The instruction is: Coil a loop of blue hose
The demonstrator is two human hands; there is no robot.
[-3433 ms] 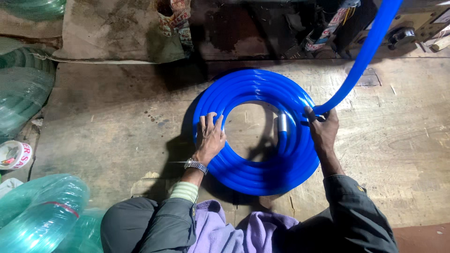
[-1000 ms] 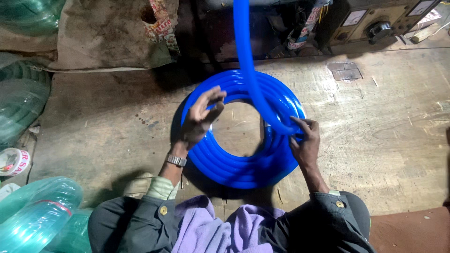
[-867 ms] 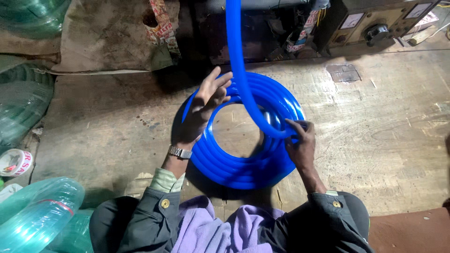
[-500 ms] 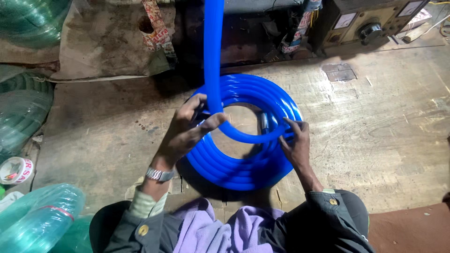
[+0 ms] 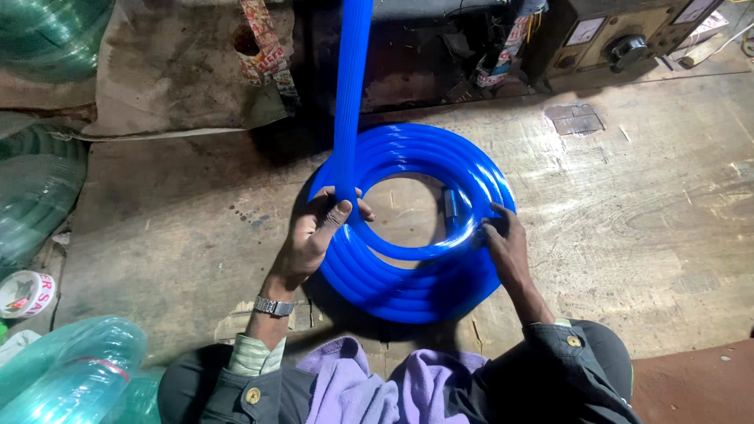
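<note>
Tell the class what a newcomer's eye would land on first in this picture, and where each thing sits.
The bright blue hose coil lies flat in the middle of the worn floor, with a straight run of blue hose rising from it to the top edge. The left hand grips that run where it meets the coil, and the right hand presses the coil's right side. Pale green hose coils sit at the far left.

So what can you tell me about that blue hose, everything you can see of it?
The blue hose is glossy, faintly ribbed, plastic-looking tubing, wound into a flat round coil of several turns on the worn floor. One free length runs from the coil's left side up and out of view. The left hand grips that length where it meets the coil; the right hand presses on the coil's right side.
</note>
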